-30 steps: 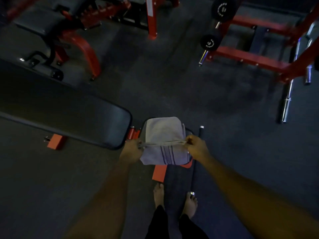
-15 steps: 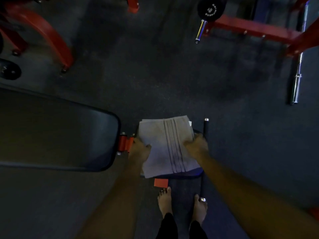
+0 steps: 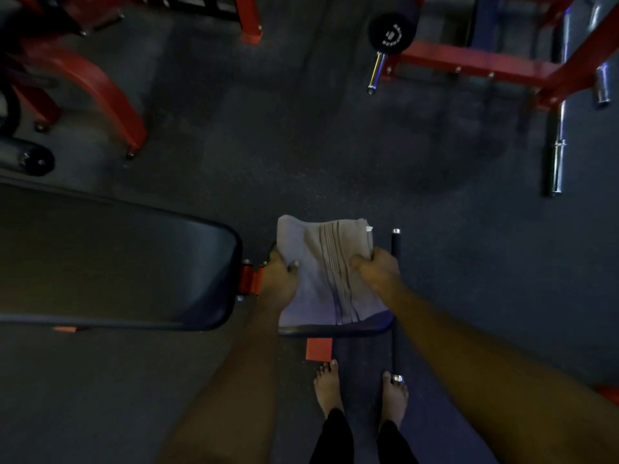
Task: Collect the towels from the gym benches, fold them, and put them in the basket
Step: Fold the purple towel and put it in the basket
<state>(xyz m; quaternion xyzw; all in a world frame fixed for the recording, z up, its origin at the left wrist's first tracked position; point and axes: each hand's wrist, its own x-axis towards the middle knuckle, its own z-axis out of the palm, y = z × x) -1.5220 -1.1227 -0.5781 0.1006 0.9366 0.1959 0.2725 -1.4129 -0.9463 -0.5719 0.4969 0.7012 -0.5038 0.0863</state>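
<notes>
The person stands barefoot at the end of a bench (image 3: 117, 262), arms stretched down to its small seat (image 3: 335, 328). A folded grey towel (image 3: 321, 283) with a band of dark stripes lies on that seat and covers nearly all of it, so only the pad's near rim shows. A white tag (image 3: 368, 228) sticks out at the towel's far right corner.

Both hands have hold of the towel. The left hand (image 3: 279, 279) grips its left edge, thumb on top and the other fingers hidden beneath the cloth. The right hand (image 3: 378, 269) grips the right side, thumb laid across the top just beside the stripes and fingers curled round the folded edge. The cloth is bunched and wrinkled between the two thumbs, and its far end looks a little raised, though in this dim light I cannot tell for sure.

A red hinge (image 3: 251, 279) joins the seat to the long pad on the left. A black rod (image 3: 396, 244) runs along the seat's right side, just beside the right hand, down to the right foot (image 3: 395, 393). A red plate (image 3: 319, 349) lies on the dark floor (image 3: 301, 155) just ahead of the left foot (image 3: 330, 386).

Further off, a red rack (image 3: 469, 61) carries a black disc (image 3: 390, 33), with a chrome bar (image 3: 556, 155) to the right and a curved red leg (image 3: 100, 92) at far left.
</notes>
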